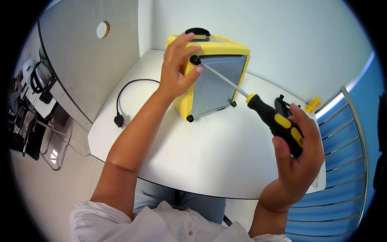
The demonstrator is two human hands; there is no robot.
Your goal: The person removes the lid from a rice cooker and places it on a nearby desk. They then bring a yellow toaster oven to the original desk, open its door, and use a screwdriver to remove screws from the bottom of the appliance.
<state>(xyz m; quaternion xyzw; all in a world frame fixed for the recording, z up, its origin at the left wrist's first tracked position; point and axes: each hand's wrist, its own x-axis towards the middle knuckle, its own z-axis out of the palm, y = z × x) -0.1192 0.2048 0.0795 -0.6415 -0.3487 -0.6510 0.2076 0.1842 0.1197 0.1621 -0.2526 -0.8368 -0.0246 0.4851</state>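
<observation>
A white table (209,161) carries a yellow appliance (213,80), a black power cord (121,101) and small black and yellow parts (298,105).

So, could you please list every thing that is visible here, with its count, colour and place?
toaster: one, yellow with grey underside, tipped on its side at the table's far end
screwdriver: one, black and yellow handle, tip near the toaster's upper foot
power cord: one, black, left on table
table: one, white
small parts: black and yellow, behind the screwdriver
left hand: steadies the toaster
right hand: grips the screwdriver
</observation>
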